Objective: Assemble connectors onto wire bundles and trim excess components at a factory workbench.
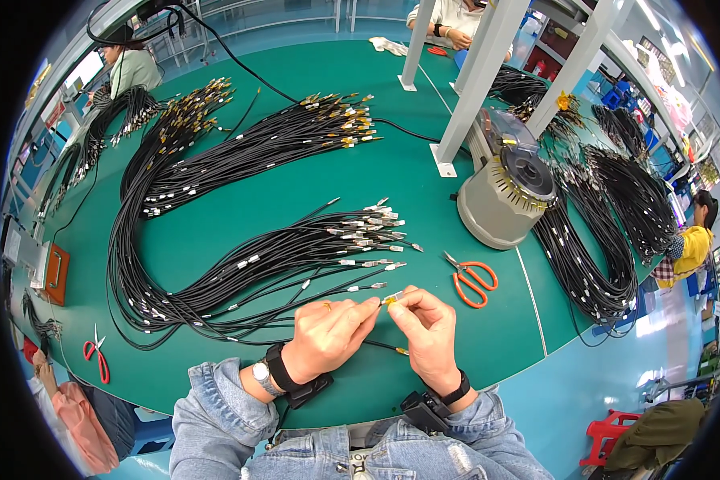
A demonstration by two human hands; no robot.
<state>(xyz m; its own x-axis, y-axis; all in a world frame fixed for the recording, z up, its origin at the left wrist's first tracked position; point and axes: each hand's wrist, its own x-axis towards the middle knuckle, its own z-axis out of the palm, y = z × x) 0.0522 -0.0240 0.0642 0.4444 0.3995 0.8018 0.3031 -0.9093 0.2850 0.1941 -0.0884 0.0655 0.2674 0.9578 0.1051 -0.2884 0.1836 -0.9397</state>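
Near the front edge of the green table, my left hand [330, 334] and my right hand [429, 330] meet fingertip to fingertip. Both are closed on the end of a black cable. A small connector with yellow on it [390, 299] shows between the fingertips, pinched by my right thumb and forefinger. The fingers hide most of it. Another cable end with a yellowish tip [402, 351] lies below, between my wrists. Just beyond my hands spreads a bundle of black cables [288, 258] with white-tagged metal ends. Orange-handled scissors [474, 283] rest to the right of my right hand.
A round grey tape dispenser [504, 196] stands by white metal posts [476, 88]. More black cables [256, 152] curve behind, and others [592, 264] hang over the right edge. Red-handled scissors [98, 358] and an orange box [56, 274] are left. Several people sit around.
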